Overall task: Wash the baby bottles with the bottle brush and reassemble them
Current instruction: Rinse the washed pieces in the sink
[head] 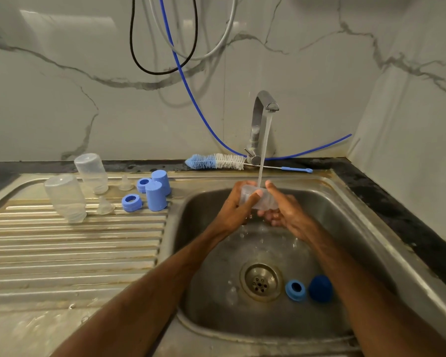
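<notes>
**Bottle under the running tap**

At centre frame, a clear bottle [258, 200] is gripped by both hands over the sink [371, 228]. The left hand [236, 206] is curled round its left end, and the right hand [285, 210] is wrapped round its right end, thumb on top. Water [264, 150] is poured from the tap [260, 117] straight onto the bottle, and splashes are seen below the hands. Along the back edge, by the tap's base, the bottle brush [216, 161] is laid flat, touched by neither hand. At left, on the drainboard [75, 253], two upturned bottles [66, 198] are stood, with two teats [104, 206], two blue rings [131, 202] and two blue caps [155, 195] set just beside them. Low in the basin, right of the drain [261, 282], a third ring [295, 289] and a dark blue cap [320, 288] are seen lying close together.
</notes>
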